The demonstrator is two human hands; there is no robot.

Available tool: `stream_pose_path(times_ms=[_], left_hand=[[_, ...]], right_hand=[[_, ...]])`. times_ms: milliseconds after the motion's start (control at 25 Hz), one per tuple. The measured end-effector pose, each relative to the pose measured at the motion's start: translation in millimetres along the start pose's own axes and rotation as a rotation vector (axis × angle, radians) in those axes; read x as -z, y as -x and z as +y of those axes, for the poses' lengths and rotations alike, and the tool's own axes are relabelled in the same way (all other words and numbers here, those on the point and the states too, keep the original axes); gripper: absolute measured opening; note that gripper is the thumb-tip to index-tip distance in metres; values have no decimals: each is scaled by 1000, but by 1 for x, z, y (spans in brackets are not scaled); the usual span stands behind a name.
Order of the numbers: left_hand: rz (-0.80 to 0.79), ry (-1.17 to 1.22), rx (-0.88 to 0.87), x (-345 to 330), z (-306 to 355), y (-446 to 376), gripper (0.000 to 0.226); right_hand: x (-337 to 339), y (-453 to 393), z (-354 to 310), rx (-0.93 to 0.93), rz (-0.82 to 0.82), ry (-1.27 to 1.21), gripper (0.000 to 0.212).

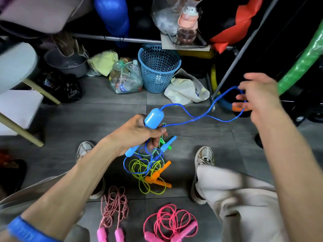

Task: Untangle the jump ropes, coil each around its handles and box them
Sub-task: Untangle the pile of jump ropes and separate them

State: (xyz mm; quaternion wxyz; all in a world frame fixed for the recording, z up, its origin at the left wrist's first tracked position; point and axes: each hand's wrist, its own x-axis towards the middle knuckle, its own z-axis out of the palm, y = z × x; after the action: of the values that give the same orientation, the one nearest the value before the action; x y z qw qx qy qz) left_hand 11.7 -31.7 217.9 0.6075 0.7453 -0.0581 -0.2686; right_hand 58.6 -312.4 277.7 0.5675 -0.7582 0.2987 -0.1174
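Left hand (139, 131) grips blue handle (153, 118); right hand (257, 98) pinches blue cord (185, 112) loop, drawn right. Below grip: yellow rope (143, 173) tangle remains. Pink rope (171, 222), red-white rope (113, 206) lie separated, uncoiled. No box visible.

Right hand (258, 98) motion-blurred, fingertips smeared; how it holds the blue rope (192, 117) loop unclear, cord passes behind the fingers. Left hand (138, 131) covers the middle of the light blue handle (153, 118), only both ends show. Second light blue handle (168, 143) partly overlaps a green handle (166, 144), mostly hidden. Green-white rope (153, 152), blue rope and yellow rope (146, 173) tangled on the floor; which strand lies over which can't be told. Orange handles (159, 179) partly under yellow loops. Pink handles (108, 234) of the red-white rope (113, 206) cut by bottom edge, same for pink rope (171, 220) handles. Top-left objects blurred, unidentifiable. Blue wristband (26, 231) blurred, cut off.
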Motion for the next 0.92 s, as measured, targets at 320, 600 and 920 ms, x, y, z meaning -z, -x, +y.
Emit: stream_pose_path(times_ms=[320, 600, 920], left_hand=[[81, 207, -105, -6, 14, -2, 16], [42, -37, 38, 1, 9, -7, 21], [128, 135, -131, -1, 21, -5, 16]], right_hand=[[-55, 74, 9, 224, -1071, 259, 22], [-27, 20, 3, 438, -222, 235, 15], [-42, 40, 11, 460, -555, 350, 44]])
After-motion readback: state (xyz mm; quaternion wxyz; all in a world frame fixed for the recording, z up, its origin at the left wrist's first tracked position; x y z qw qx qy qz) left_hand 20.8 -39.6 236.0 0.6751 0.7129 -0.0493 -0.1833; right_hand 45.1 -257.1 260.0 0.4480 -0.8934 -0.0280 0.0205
